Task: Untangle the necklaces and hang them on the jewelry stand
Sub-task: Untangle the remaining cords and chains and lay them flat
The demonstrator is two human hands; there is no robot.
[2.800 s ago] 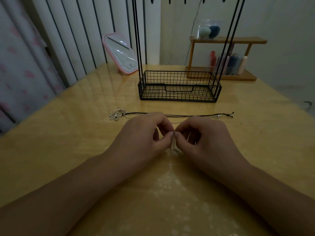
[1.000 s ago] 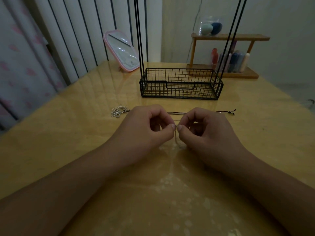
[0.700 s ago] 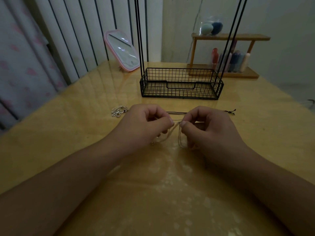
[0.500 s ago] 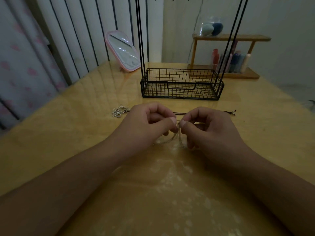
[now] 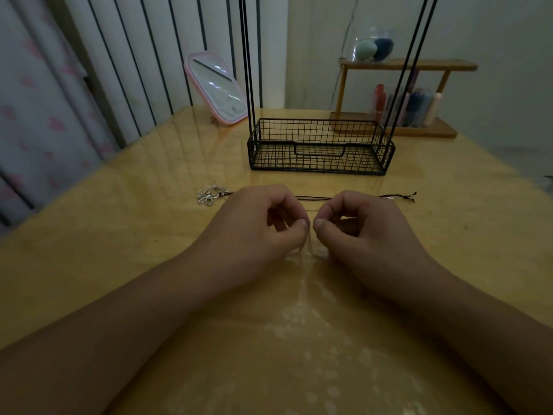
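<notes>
Home dressing table: vanity mirror (image 5: 217, 88), cosmetics shelf (image 5: 401, 97).

Two bare forearms and hands (image 5: 311, 232), no sleeves, rings, watch or bracelets in view.

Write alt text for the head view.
Both hands, left hand and right hand, pinch a thin chain over a wooden table. Beyond them lie a black cord necklace and the wire jewelry stand.

No text (or label) can be read anywhere.
</notes>
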